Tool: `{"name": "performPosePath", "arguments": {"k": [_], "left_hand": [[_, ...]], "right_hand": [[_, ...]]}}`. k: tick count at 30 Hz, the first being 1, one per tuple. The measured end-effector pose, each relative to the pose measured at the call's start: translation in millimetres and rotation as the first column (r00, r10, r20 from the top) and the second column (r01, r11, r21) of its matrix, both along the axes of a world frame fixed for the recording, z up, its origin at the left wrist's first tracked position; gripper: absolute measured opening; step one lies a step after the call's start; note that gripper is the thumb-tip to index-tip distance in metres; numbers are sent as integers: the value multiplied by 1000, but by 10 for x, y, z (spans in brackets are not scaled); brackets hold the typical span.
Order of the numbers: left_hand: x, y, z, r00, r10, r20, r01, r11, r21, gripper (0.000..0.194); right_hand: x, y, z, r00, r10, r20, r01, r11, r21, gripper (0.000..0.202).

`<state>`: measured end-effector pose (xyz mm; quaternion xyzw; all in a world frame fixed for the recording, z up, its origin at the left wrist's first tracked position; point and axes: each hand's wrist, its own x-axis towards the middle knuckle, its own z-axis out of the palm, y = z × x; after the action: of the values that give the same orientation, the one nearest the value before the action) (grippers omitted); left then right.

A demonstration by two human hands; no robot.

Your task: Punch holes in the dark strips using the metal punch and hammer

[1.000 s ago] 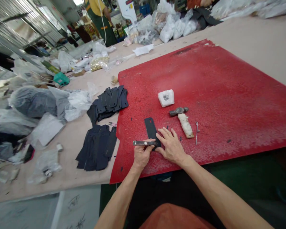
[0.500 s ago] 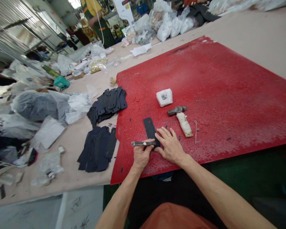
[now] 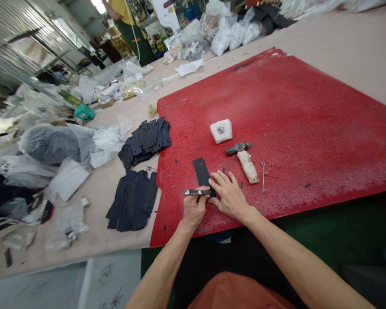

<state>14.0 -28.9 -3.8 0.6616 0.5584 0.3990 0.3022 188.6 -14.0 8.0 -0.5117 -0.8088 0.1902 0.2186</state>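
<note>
My left hand (image 3: 194, 208) is closed on a slim metal tool (image 3: 193, 192) with a small pale spot on its side. It lies nearly level across my fingers, its right end at the lower part of a dark strip (image 3: 200, 168). The exact kind of tool does not show. Flat on the red mat, the strip has rounded upper corners and a small slot near its top. My right hand (image 3: 228, 194) rests with spread fingers on the strip's right edge and the mat. Part of the strip's lower end is hidden by both hands.
On the red mat (image 3: 292, 120) lie a hammer (image 3: 247, 165) with a wrapped handle, a thin metal rod (image 3: 263, 177) and a white block (image 3: 221, 131). Dark pieces are stacked in an upper pile (image 3: 148, 137) and a lower pile (image 3: 131, 201) leftward. A person (image 3: 133, 34) stands beyond the table.
My left hand and the metal tool have shifted slightly to the right, nearer the strip. The right hand and the strip have stayed about where they were.
</note>
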Motion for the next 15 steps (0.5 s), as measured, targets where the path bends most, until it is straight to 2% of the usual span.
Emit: {"name": "performPosePath", "arguments": {"k": [12,15], "left_hand": [[88,5,-20,993,-15,-121,24,997,78,19],[104,13,-34,994,-21,-106,28,998,64,18]], "right_hand": [[-5,-4,-12,1000,12,-23,-12,1000,-7,54],[32,-5,13,997,56,-45,-56,998,-11,56]]}}
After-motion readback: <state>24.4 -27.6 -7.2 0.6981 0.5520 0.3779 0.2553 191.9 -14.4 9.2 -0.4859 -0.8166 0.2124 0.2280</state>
